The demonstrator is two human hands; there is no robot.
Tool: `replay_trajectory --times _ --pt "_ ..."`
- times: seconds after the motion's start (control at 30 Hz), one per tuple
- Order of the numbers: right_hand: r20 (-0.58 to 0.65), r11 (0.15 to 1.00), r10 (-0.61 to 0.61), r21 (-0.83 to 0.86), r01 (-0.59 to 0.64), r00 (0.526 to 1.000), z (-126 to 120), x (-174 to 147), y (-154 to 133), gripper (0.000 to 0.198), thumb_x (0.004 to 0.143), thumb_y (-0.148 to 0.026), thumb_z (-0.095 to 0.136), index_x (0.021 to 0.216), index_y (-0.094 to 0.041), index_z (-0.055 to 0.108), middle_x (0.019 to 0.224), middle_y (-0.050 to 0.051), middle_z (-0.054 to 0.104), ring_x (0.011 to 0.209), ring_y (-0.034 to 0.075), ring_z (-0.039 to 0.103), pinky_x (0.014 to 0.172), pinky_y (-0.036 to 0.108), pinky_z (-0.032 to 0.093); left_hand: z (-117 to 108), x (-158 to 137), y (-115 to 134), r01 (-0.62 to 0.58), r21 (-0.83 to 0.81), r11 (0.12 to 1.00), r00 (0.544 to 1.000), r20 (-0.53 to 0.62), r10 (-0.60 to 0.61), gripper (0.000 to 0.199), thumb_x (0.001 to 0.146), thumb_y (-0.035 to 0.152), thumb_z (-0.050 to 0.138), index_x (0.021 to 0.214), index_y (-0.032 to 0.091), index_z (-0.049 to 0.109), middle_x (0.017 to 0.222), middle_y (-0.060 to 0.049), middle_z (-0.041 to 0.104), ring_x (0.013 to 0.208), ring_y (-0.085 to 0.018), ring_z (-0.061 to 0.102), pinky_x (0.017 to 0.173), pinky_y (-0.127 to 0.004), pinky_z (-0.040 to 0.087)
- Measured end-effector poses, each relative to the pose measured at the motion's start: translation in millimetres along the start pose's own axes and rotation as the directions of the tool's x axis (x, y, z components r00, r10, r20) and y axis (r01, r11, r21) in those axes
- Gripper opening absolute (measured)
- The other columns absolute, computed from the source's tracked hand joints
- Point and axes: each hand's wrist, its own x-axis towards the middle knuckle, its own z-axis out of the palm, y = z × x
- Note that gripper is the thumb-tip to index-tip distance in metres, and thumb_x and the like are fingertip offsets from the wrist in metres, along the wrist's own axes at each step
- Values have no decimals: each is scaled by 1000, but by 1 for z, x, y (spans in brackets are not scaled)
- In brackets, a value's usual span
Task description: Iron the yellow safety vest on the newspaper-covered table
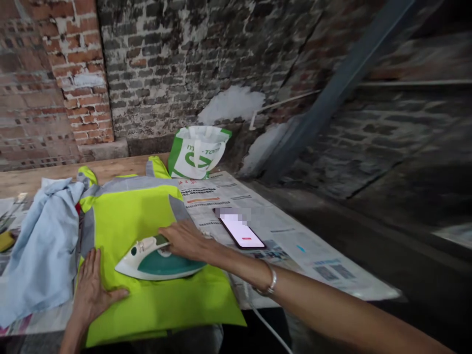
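A neon yellow garment with grey bands (132, 211) lies spread flat over newspaper, its near edge at the table's front. My right hand (186, 238) is wrapped round the handle of a green and white clothes iron (167, 265). The iron's soleplate rests on the yellow fabric, with its pointed tip toward the left. Flat on the garment's left edge lies my left hand (90, 290), fingers spread, a short way from the iron's tip. Beside it on the left is a crumpled light blue cloth (44, 241).
A lit phone (241, 231) lies on the newspaper (283, 246) right of the garment. Behind stands a white and green bag (199, 152). The iron's white cord (265, 324) hangs off the front edge. A yellow object (6, 241) sits far left; a brick wall (177, 69) rises behind.
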Motion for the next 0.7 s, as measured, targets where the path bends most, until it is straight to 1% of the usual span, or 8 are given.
replay_trajectory --times 0.1,0.2,0.3,0.4,0.47,0.57,0.63,0.7 --pt "-4 1000 15 -22 -15 1000 -1 3 -5 24 95 -28 63 114 -23 77 111 12 82 107 31 76 81 33 49 4 -1 -1 17 3 1000 1000 -5 -17 132 68 73 79 168 15 15 167 -28 40 154 -45 40 121 -65 39" --pt "-60 999 35 -37 -37 998 2 27 -1 26 96 -29 62 118 -21 75 113 13 81 108 31 76 83 33 50 5 -3 1 18 13 1000 1000 -6 -18 134 65 74 80 167 14 15 167 -28 39 154 -45 41 122 -64 38" --pt "-121 996 72 -46 -78 990 5 66 8 31 99 -36 61 123 -20 73 114 16 80 111 32 75 86 34 51 3 -4 5 12 22 1000 1000 -12 -12 135 66 72 81 167 14 14 166 -29 40 154 -45 41 122 -64 38" --pt "-177 993 103 -46 -112 979 1 113 20 36 101 -40 59 126 -19 73 118 18 78 116 33 73 91 36 52 -1 -5 9 0 22 1000 1000 -6 0 137 65 72 82 168 14 12 166 -28 40 153 -45 42 121 -64 40" --pt "-207 990 123 -47 -135 971 -5 146 28 37 102 -39 58 129 -18 72 123 19 77 120 33 71 94 36 51 -3 -5 12 1 25 1000 1000 4 -2 139 63 71 83 168 14 10 166 -28 40 153 -45 42 121 -64 41" --pt "-220 982 174 -28 -185 960 -16 189 42 39 101 -37 59 132 -16 71 128 20 75 124 32 68 98 36 50 -7 -6 16 10 39 999 1000 17 -11 142 61 71 85 168 15 10 167 -28 40 153 -45 42 120 -64 42" --pt "-227 976 211 -8 -219 951 -23 210 50 40 101 -34 59 135 -15 70 132 21 73 127 32 67 101 36 50 -9 -6 18 13 45 999 999 31 -15 143 60 71 85 169 16 10 167 -28 39 153 -45 42 120 -64 42" --pt "-228 968 244 5 -249 943 -28 223 57 41 101 -32 59 136 -13 70 135 23 71 129 33 66 103 37 49 -11 -6 20 16 44 999 999 45 -18 144 60 71 85 169 16 9 167 -27 39 153 -45 41 120 -64 42"
